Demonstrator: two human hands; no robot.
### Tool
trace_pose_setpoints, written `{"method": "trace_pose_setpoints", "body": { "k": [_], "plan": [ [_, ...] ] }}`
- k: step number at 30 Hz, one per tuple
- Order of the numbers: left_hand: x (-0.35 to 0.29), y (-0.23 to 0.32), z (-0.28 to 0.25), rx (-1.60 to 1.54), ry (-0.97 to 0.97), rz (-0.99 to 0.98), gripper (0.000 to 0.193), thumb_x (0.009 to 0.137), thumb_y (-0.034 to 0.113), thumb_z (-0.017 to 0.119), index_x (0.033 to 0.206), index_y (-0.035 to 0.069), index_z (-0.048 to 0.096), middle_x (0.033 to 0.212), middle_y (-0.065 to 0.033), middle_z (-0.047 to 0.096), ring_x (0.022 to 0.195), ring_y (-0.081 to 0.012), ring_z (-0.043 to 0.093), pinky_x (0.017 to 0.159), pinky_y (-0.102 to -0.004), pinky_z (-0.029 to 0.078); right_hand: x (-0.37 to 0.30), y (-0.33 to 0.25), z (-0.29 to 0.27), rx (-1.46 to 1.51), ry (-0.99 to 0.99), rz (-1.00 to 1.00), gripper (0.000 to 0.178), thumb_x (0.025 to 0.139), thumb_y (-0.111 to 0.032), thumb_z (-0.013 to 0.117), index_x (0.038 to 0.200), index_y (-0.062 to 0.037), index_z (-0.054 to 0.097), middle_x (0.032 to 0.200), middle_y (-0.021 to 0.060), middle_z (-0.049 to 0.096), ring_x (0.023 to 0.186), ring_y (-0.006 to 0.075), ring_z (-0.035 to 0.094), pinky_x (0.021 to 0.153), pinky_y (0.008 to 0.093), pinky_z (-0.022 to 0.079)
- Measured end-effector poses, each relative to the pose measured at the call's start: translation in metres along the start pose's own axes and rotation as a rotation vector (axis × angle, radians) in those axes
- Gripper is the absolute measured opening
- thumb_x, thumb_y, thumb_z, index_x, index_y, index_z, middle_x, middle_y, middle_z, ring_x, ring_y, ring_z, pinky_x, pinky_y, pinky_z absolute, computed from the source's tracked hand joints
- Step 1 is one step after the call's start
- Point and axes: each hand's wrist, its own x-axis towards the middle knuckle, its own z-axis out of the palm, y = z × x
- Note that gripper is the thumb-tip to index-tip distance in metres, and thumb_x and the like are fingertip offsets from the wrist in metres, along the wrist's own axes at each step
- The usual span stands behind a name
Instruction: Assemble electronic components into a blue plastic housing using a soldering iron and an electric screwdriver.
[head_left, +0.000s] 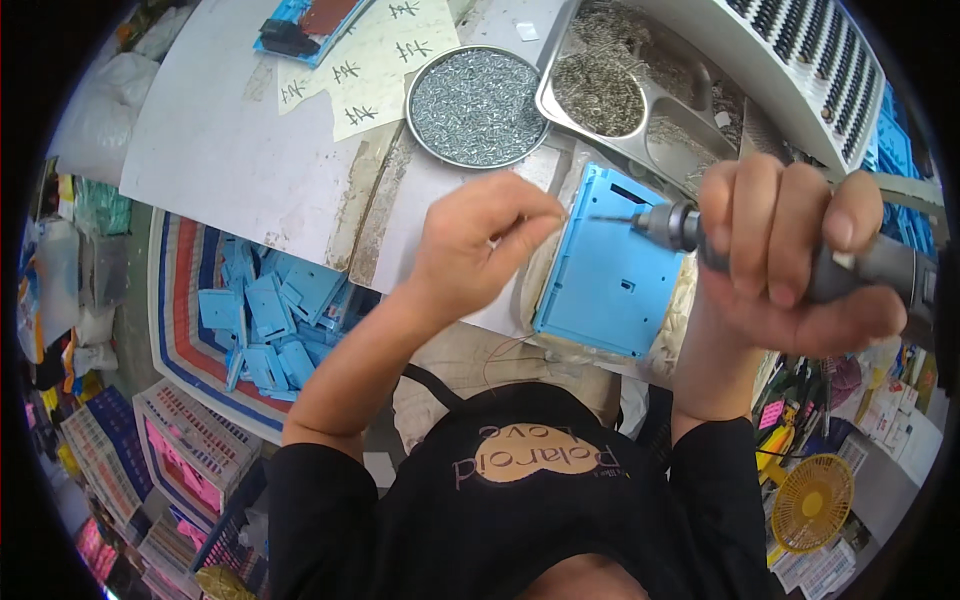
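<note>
My right hand (pixel 790 235) is wrapped round a grey electric screwdriver (pixel 672 226), its thin bit pointing left over a light blue plastic panel (pixel 605 285). The panel lies on a padded, cloth-like base (pixel 535 290) at the table's front edge, with small holes and a dark slot near its far end. By the panel's left edge, my left hand (pixel 475 240) is closed, thumb and forefinger pinched together near the tip of the bit. Whatever the pinch holds is too small to make out. Beyond that hand stands a round metal dish (pixel 478 105) full of small silvery metal parts.
A divided steel tray (pixel 655 115) with small metal pieces stands behind the panel, beside a white rack with black rows (pixel 810 70). Marked paper (pixel 385 70) lies at the back. Lower left, a striped bin (pixel 170 300) holds blue panels. A yellow fan (pixel 812 503) is lower right.
</note>
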Motion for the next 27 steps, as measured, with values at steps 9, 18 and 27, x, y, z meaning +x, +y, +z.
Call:
{"method": "trace_pose_setpoints", "body": {
  "k": [9,18,27],
  "plan": [
    [-0.023,0.011,0.011,-0.141,0.002,0.074,0.010,0.087,-0.003,0.071,0.096,0.002,0.071,0.084,-0.0080,0.068,0.068,-0.0149,0.059,0.059,-0.0269,0.045,-0.013,-0.005,0.035,0.028,0.087,0.017,0.049,0.092,-0.063,0.066,0.107,-0.0180,0.055,0.068,-0.0092,0.054,0.058,0.0055,0.050,0.065,0.0247,0.042],
    [-0.030,0.014,0.011,-0.127,0.010,0.092,0.012,0.084,-0.003,0.072,0.095,0.002,0.071,0.085,-0.0084,0.067,0.068,-0.0186,0.060,0.059,-0.0292,0.046,-0.015,-0.006,0.044,0.009,0.103,0.009,0.047,0.094,-0.061,0.065,0.107,-0.0178,0.055,0.065,-0.0097,0.052,0.056,0.0057,0.049,0.063,0.0254,0.042],
    [-0.001,0.032,-0.019,0.481,-0.428,0.417,0.016,0.080,0.005,0.078,0.093,0.004,0.068,0.084,-0.0085,0.065,0.071,-0.0255,0.062,0.061,-0.0357,0.050,-0.018,0.011,0.048,-0.067,0.143,0.158,0.042,0.100,-0.053,0.059,0.106,-0.0114,0.055,0.060,-0.0072,0.046,0.053,0.0082,0.047,0.060,0.0268,0.041]
  ]
}}
